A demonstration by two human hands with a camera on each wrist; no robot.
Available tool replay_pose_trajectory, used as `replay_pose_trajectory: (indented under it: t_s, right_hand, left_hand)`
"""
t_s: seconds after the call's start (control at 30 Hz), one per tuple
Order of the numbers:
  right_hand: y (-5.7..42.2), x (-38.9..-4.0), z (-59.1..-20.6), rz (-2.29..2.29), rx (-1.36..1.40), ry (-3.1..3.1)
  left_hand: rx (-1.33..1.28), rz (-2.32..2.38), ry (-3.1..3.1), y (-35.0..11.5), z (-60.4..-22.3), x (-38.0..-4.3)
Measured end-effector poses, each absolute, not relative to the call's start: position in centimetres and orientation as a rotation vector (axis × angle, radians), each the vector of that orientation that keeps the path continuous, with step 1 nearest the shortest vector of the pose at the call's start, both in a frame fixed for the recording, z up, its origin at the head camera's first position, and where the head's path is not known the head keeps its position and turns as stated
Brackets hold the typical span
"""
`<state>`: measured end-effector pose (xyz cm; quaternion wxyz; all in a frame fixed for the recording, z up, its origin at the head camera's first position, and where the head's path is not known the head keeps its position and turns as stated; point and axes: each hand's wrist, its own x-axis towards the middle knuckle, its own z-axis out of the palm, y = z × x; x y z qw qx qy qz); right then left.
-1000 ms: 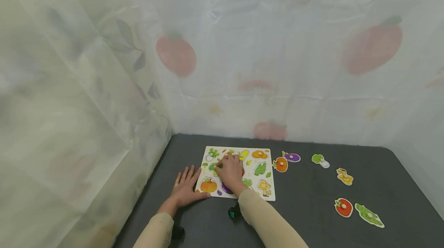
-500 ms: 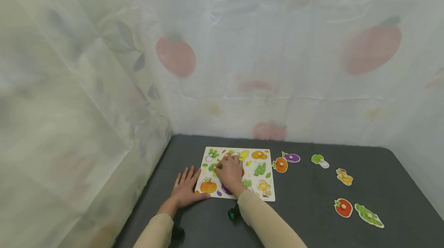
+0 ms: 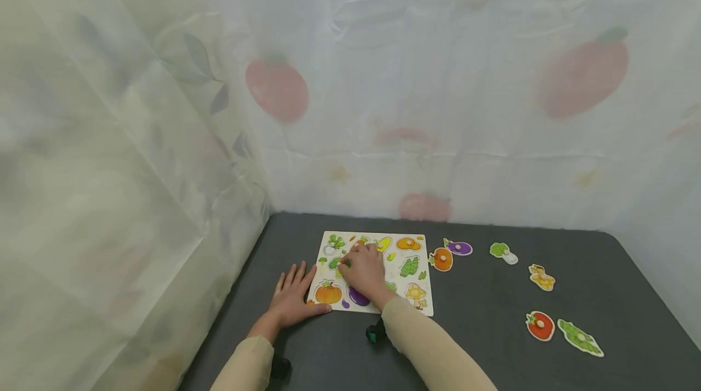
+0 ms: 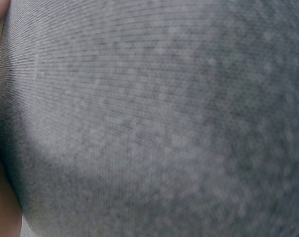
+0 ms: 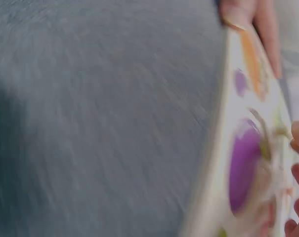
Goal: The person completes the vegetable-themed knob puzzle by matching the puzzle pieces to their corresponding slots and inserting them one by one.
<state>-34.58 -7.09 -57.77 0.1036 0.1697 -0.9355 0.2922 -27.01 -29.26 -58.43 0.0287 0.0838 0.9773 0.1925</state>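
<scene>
"Where am I seeing the broccoli piece (image 3: pixel 333 263)?"

"It's lying on the puzzle board (image 3: pixel 429 292), just left of the right hand (image 3: pixel 364 269); that nearer hand, fingers curled, is apparently pinching it. The left hand (image 3: pixel 292 300) is lying spread at the board's left edge, gripping nothing."

"Pointing which way?"

"I'm judging its crown far-left, its stem slanting nearward; fingers are hiding part."

Person's left hand (image 3: pixel 294 301), fingers spread, rests at the left edge of a white rectangular board printed with vegetables (image 3: pixel 392 272); right hand (image 3: pixel 366 270) pinches a green broccoli-shaped piece (image 3: pixel 334 264) on it. Six flat, white-edged vegetable-shaped pieces (image 3: pixel 580 337) lie rightward on the dark grey table (image 3: pixel 471 312).
</scene>
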Motion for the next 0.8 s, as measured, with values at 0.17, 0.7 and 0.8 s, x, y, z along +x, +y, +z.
replay_pose_trajectory:
  t_s: [0.17, 0.7, 0.8]
  right_hand:
    - [-3.7, -35.4, -55.9, 1.082, 0.524, -2.740]
    - [7.6, -36.3, -53.6, 1.221, 0.446, -2.618]
    - [9.8, -35.8, -53.7, 1.210, 0.437, -2.620]
  left_hand:
    - [0.289, 0.605, 3.025, -29.3, -58.4, -26.9]
    - [0.256, 0.628, 3.009, -29.8, -58.9, -27.5]
    - [0.231, 0.621, 2.999, -29.9, -59.1, -27.9]
